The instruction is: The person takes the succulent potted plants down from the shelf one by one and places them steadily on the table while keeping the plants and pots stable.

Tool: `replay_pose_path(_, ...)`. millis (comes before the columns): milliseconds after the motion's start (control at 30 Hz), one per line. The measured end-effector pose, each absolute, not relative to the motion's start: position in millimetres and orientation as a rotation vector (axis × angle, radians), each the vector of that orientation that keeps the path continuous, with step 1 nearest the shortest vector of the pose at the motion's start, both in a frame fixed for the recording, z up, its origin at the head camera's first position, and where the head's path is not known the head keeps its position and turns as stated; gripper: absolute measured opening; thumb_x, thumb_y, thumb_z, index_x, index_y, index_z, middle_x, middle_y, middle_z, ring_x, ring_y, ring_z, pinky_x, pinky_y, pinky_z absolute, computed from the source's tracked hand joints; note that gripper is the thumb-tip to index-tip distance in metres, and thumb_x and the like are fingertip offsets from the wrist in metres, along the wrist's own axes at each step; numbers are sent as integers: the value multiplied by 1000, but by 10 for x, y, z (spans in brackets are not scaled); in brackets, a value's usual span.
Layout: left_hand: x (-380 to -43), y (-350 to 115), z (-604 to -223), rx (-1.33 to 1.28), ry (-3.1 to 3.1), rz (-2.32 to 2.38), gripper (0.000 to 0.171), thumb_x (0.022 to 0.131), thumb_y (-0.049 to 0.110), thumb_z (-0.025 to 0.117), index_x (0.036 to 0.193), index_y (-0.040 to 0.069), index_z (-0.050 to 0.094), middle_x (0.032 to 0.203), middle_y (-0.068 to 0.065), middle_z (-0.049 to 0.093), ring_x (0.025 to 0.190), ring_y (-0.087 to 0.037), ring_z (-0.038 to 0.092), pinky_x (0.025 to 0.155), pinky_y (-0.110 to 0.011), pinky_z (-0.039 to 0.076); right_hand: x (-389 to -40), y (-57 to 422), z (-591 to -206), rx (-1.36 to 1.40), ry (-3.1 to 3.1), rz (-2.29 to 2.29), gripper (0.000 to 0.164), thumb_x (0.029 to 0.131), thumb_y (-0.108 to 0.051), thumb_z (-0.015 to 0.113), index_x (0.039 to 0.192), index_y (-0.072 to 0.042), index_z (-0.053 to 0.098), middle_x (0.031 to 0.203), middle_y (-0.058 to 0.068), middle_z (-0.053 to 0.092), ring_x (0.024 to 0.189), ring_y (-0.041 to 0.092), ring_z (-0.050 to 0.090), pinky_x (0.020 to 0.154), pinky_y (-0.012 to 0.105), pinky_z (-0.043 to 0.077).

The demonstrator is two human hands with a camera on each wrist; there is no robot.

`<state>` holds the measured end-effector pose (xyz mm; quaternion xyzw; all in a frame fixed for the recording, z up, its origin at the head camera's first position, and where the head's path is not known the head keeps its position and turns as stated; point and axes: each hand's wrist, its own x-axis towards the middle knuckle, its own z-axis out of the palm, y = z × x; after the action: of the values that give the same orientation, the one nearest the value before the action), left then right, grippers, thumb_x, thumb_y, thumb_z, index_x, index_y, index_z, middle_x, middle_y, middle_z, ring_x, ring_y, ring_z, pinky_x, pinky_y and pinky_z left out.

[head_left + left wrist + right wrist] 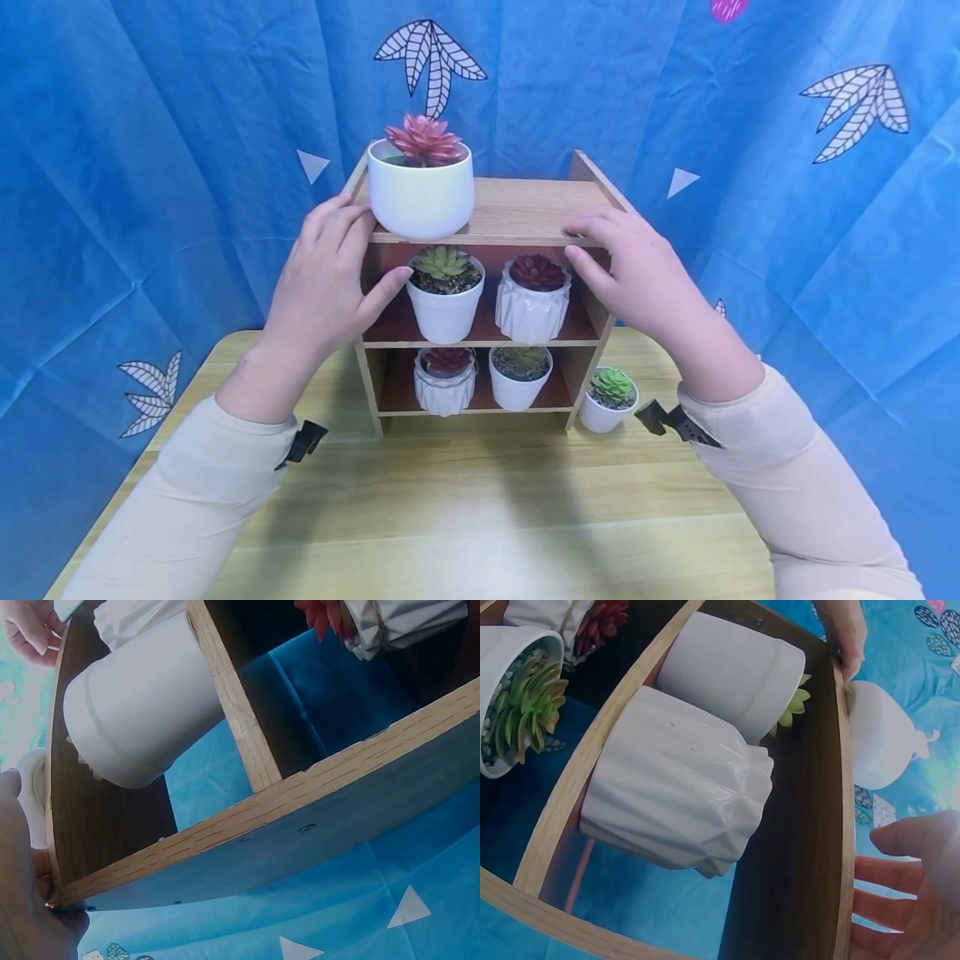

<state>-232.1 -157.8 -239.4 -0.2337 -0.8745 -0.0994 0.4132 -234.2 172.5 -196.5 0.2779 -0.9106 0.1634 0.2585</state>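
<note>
Rests the left hand [326, 275] and right hand [630, 262], loosely spread and clasping nothing, against the upper corners of the wooden shelf [536, 204]. On top, at left: a round white pot [422, 198] with red succulent [425, 140]; below: four potted succulents [446, 308].

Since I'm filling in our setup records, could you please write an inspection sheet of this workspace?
Surface: wooden table, bright patch near the front.
Job's things: shelf, with the pink plant pot on top at left; middle level, smooth pot and ridged pot; bottom level, lower ridged pot and lower smooth pot; green plant pot on the table, right of the shelf.
Clutter: nothing seen.
Hands: left hand touches the shelf's upper left corner; right hand at its upper right, holding no pot.
Cables: nothing seen.
Surroundings: blue curtain behind, printed with leaves.
</note>
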Motion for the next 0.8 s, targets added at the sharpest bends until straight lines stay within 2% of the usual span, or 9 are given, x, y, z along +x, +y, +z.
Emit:
replay_pose_path(533, -2307, -1566, -2391, -556, -2245, -240, 73, 85, 53, 56, 136, 2, 42, 136, -17, 44, 135, -28, 24, 110, -44, 20, -2366, 1715, -2006, 779, -2398, 434, 24, 91, -15, 57, 114, -10, 63, 114, 5, 61, 112, 23, 50, 95, 41, 38)
replay_pose_path(800, -2307, -1564, -2382, -555, -2236, -241, 73, 85, 52, 56, 136, 2, 43, 135, -17, 44, 135, -29, 25, 110, -44, 21, -2370, 1717, -2009, 768, -2388, 422, 24, 91, -15, 57, 114, -11, 63, 113, 5, 61, 111, 23, 50, 94, 41, 39)
